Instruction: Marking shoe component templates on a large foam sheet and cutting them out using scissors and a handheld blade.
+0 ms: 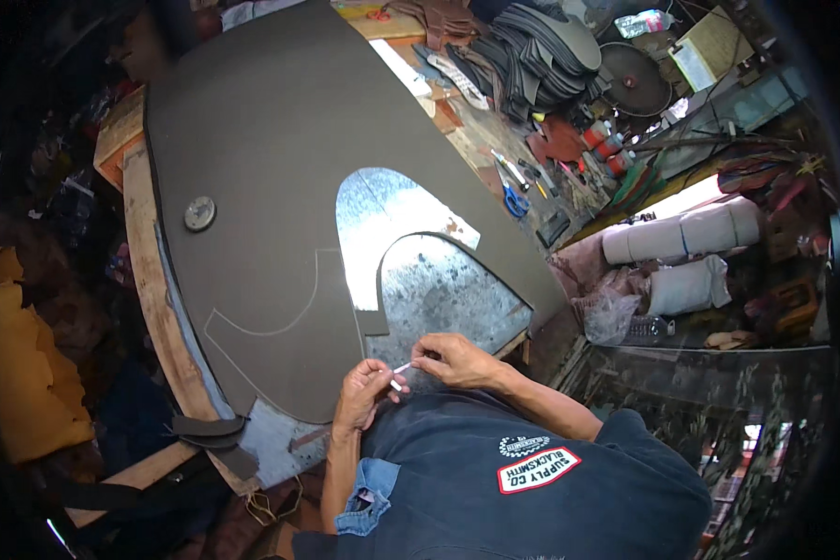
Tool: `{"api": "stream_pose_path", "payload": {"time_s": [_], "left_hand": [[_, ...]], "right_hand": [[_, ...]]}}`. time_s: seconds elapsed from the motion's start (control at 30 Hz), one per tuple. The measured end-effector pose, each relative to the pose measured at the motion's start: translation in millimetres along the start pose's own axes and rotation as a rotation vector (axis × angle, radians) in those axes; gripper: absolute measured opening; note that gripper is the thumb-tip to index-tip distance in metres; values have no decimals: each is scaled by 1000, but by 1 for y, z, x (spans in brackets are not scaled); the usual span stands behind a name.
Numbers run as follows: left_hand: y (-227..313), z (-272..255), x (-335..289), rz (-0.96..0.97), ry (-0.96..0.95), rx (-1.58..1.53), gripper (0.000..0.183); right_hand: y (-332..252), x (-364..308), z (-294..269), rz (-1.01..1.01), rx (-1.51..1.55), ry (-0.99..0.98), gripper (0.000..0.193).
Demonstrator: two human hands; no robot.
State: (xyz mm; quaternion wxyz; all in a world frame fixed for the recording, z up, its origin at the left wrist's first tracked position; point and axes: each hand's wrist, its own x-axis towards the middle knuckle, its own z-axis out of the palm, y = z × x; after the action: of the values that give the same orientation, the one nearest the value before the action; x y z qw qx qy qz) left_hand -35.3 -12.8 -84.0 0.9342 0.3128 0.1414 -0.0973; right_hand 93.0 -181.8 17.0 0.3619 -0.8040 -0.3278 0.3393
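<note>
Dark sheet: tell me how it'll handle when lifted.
The sheet will probably sag, being broad with thin cut edges. Its large area suggests awkward weight. The disc lying on it would likely slide if it tilts.

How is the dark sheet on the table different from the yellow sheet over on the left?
Colour: the dark sheet is brownish grey, while the yellow sheet is golden.
Edges: the dark sheet's outer edge looks mostly smooth, but the yellow sheet's right edge is ragged.
Marks: the dark sheet has pale drawn lines; none show on the yellow sheet.
Both are wide pieces, each mostly one plain colour.
</note>
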Motion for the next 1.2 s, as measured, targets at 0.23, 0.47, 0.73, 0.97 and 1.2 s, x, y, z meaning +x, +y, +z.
{"api": "stream_pose_path", "payload": {"time_s": [0.23,0.47,0.73,0.97,1.2], "left_hand": [[22,-1,3,41,-35,27,14],[30,-1,16,73,18,195,12],[20,5,17,11,37,220,13],[19,10,-5,-109,-111,55,14],[24,19,-10,-56,-50,280,27]], "right_hand": [[-3,13,-6,-15,-4,64,18],[-11,10,-14,-12,16,21,20],[-2,-4,-8,-73,22,57,19],[4,-19,-10,-78,56,78,18],[24,-14,-23,-159,-75,191,11]]}}
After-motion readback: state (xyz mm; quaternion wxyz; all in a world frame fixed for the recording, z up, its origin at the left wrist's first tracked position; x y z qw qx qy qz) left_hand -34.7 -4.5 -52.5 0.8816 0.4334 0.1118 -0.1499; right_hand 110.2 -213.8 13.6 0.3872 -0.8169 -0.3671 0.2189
